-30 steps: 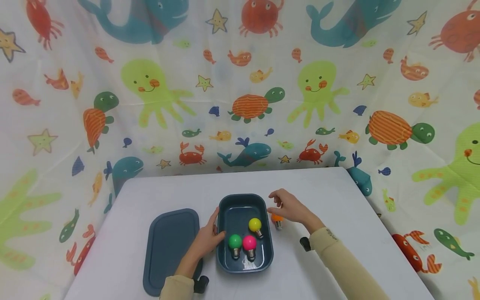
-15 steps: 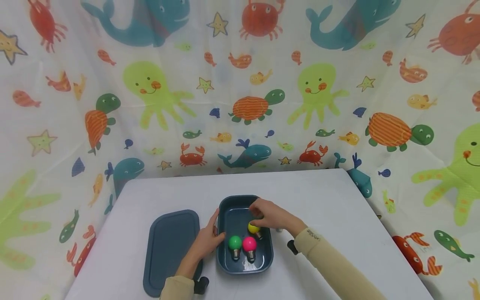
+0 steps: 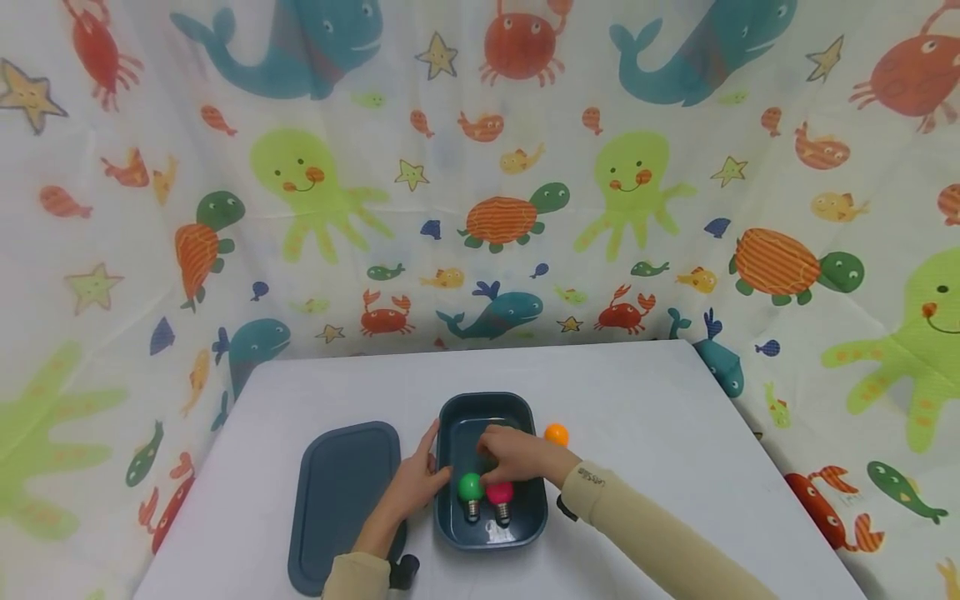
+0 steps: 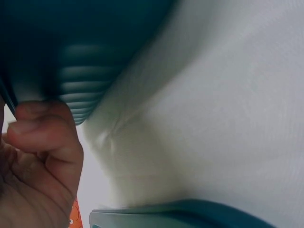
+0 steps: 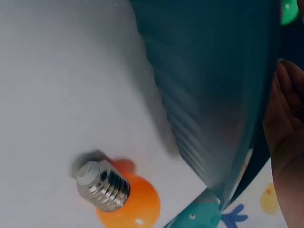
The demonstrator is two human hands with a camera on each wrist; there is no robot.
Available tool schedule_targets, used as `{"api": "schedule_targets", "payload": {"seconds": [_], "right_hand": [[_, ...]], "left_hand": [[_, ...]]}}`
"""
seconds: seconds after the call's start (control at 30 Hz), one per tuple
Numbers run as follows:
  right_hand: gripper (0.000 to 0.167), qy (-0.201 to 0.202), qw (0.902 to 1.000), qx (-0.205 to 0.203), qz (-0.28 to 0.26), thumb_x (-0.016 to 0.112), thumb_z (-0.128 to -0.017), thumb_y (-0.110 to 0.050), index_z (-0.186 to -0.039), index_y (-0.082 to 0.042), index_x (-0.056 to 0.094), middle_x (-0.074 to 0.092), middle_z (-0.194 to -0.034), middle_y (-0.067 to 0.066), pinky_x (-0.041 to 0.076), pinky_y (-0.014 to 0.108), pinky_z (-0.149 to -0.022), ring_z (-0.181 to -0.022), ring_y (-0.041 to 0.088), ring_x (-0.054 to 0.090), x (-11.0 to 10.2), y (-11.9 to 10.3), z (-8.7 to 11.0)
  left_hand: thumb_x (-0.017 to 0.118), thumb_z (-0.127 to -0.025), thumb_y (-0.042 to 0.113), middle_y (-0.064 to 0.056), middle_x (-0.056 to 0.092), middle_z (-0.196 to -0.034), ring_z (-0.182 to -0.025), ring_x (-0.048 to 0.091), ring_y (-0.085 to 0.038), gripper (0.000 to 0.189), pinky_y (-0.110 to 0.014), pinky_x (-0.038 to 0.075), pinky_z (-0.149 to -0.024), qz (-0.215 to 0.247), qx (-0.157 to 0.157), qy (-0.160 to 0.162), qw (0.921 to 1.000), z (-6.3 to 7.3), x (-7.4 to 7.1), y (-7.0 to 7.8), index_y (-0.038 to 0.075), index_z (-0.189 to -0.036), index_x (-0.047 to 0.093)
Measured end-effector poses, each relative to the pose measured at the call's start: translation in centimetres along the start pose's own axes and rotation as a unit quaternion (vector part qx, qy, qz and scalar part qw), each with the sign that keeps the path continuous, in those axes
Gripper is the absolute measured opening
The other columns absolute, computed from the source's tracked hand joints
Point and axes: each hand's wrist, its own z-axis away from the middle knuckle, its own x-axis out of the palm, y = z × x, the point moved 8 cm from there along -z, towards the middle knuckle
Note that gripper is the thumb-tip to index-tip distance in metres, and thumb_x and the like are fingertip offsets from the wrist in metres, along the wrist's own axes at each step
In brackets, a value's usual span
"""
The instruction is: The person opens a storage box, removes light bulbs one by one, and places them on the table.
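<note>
Head view shows us the left hand [image 3: 411, 483] gripping the blue tray [image 3: 491, 546]; inside, green bulb [image 3: 471, 486] and pink bulb [image 3: 501, 493] lie by the right hand [image 3: 517, 454], whose grip we cannot tell; orange bulb [image 3: 557, 434] beyond its wrist.

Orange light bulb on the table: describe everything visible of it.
The orange light bulb has a shiny, round globe and a silvery, threaded, metal-looking base with a pale tip. It lies on its side on the white table, outside the dark blue rectangular container and apart from it. Nothing else touches it.
</note>
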Motion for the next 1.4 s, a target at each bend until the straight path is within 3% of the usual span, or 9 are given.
{"api": "schedule_targets", "payload": {"seconds": [0.2,0.6,0.97,1.4], "right_hand": [[0.048,-0.015,0.9989,0.009,0.043,0.077,-0.081,-0.039,-0.116,-0.008,0.067,0.056,-0.098,-0.005,0.046,0.019,-0.075,-0.080,0.006,0.050,1.1,-0.5,-0.6],[0.045,-0.015,0.9959,-0.031,0.083,0.079,-0.078,-0.045,-0.109,-0.013,0.071,0.055,-0.090,-0.009,0.045,0.015,-0.070,-0.077,0.002,0.049,2.1,-2.0,-1.5],[0.042,-0.025,0.9957,-0.041,0.079,0.075,-0.083,-0.044,-0.111,-0.013,0.070,0.056,-0.091,-0.009,0.044,0.013,-0.071,-0.077,0.002,0.049,3.7,-2.5,-1.9],[0.038,-0.018,0.9981,-0.048,0.035,0.075,-0.083,-0.038,-0.109,-0.011,0.067,0.053,-0.089,-0.009,0.044,0.013,-0.068,-0.074,0.001,0.049,3.0,-2.7,-2.0]], "left_hand": [[0.064,-0.087,0.019,0.000,0.047,-0.070,-0.054,0.045,-0.014,0.083,-0.029,0.037,-0.050,-0.007,0.002,-0.002,1.0000,-0.2,-0.1,0.0,0.014,-0.157,0.019],[0.062,-0.086,0.019,0.000,0.046,-0.068,-0.048,0.044,-0.013,0.082,-0.029,0.037,-0.046,-0.003,0.017,0.004,0.9998,-0.4,-0.4,0.2,0.013,-0.156,0.020],[0.061,-0.087,0.018,0.001,0.046,-0.068,-0.048,0.043,-0.011,0.082,-0.028,0.037,-0.046,0.009,0.020,-0.008,0.9997,0.0,-0.4,-0.1,0.012,-0.157,0.018],[0.057,-0.087,0.015,0.002,0.046,-0.067,-0.047,0.042,-0.010,0.080,-0.027,0.035,-0.046,0.002,0.029,-0.002,0.9996,-0.5,-0.8,0.0,0.013,-0.157,0.018]]}}
